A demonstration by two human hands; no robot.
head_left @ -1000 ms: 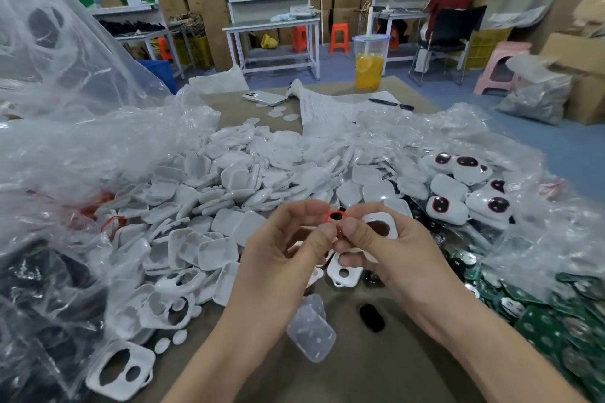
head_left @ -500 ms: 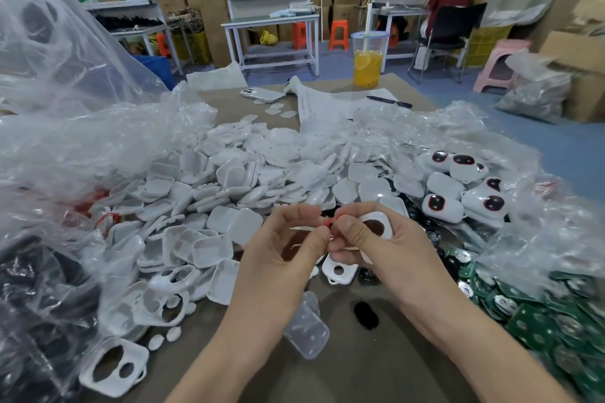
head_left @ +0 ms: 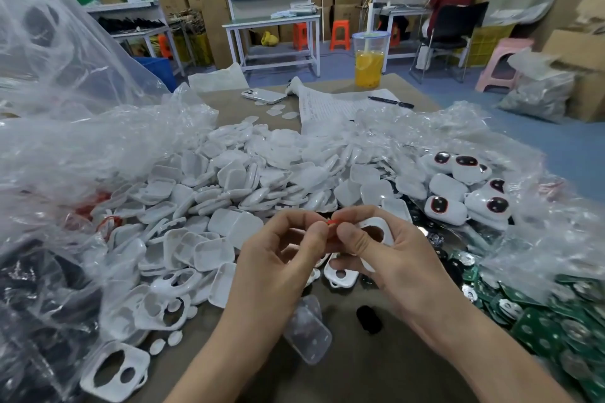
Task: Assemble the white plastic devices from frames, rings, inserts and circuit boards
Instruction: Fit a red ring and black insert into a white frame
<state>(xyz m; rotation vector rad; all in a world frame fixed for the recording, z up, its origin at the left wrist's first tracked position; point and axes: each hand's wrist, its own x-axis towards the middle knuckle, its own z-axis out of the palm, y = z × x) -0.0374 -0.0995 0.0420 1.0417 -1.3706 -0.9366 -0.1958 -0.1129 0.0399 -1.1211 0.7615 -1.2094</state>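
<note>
Far left edge of the tabletop (head_left: 360, 370): crumpled clear plastic bags (head_left: 65, 141) heaped high. At the near left corner lies a loose two-hole frame (head_left: 114, 376), flat on the surface. Moving in, a big pile of white shells (head_left: 229, 180) sprawls across the middle of the tabletop.

Now the hands, raised together above the near edge. The left hand (head_left: 281, 258) has curled fingers, thumb and forefinger tips pinching a small red ring (head_left: 331, 222). The right hand (head_left: 393, 258) meets it at that ring and grips a white frame (head_left: 379, 226), the frame's opening showing just past its thumb.

Under the hands, a clear plastic cover (head_left: 307, 334) and a black insert (head_left: 368, 319) sit near each other on bare tabletop. Further right, assembled devices (head_left: 458, 186) with dark red-rimmed windows lie on plastic, and green circuit boards (head_left: 556, 321) crowd the near right corner.
</note>
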